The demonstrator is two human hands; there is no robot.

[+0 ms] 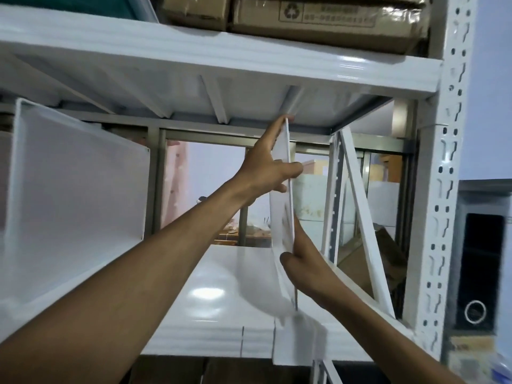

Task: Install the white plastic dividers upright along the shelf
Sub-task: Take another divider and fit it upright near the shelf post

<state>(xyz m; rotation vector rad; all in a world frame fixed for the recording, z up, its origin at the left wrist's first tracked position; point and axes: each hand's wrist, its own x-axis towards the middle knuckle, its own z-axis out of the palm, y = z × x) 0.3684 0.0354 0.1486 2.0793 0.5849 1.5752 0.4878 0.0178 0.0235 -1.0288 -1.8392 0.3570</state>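
A white plastic divider stands nearly upright, edge-on to me, between the glossy white shelf and the underside of the shelf above. My left hand grips its upper part, fingers reaching the top edge near the upper shelf. My right hand holds its lower part from the right side, thumb on the left face. The divider's bottom end is blurred near the shelf's front lip. Another white divider stands upright on the left.
A perforated white upright post frames the right side, with a diagonal brace behind it. Cardboard boxes sit on the upper shelf. A black device stands right of the post. Boxes and clutter lie behind the shelf.
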